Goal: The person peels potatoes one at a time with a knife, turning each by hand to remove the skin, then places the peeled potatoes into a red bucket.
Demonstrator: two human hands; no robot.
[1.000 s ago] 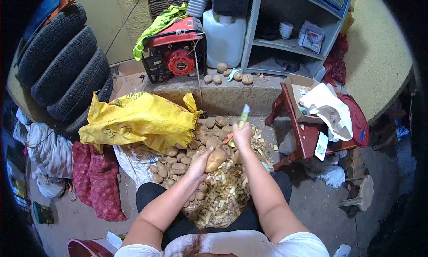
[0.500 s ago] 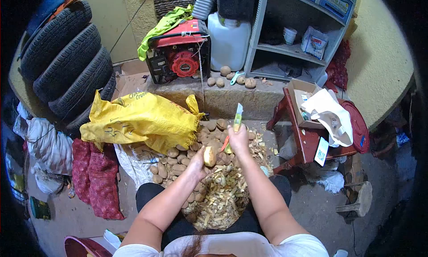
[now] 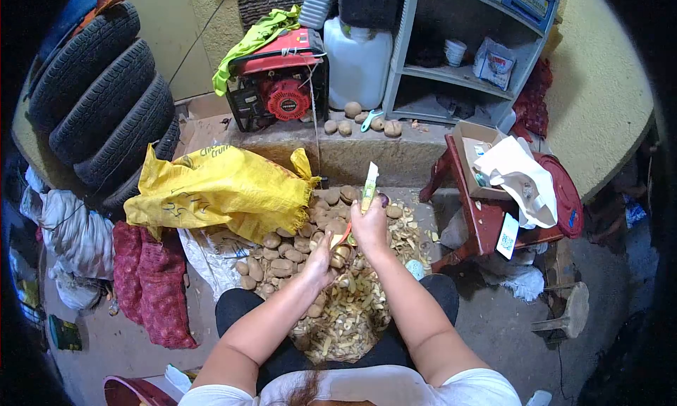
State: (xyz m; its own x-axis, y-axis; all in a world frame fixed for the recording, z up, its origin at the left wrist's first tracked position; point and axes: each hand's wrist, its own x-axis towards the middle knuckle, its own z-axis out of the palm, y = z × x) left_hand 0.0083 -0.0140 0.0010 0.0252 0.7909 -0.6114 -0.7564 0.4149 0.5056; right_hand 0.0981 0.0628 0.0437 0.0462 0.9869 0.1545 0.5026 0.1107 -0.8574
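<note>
Head view: left hand (image 3: 319, 265) grips a potato (image 3: 341, 257) below centre, right hand (image 3: 370, 228) grips the peeler (image 3: 369, 183) at its one o'clock; strokes should be shallow, left fingertips clear, peelings (image 3: 340, 333) dropping toward six o'clock.

The floor (image 3: 493, 349) before you carries peelings (image 3: 345, 339) at twelve o'clock, potatoes (image 3: 281, 265) at eleven and net sacks (image 3: 162, 279) (red ones) at ten.

Yellow sack (image 3: 218, 191) with dark lettering; red-and-black generator (image 3: 282, 82) under a neon-yellow cloth (image 3: 257, 43); brown potatoes (image 3: 282, 265) beside cream-and-brown peelings (image 3: 342, 332); purplish-red mesh bags (image 3: 159, 286); glossy dark-red table (image 3: 479, 223); black tires (image 3: 106, 89).
</note>
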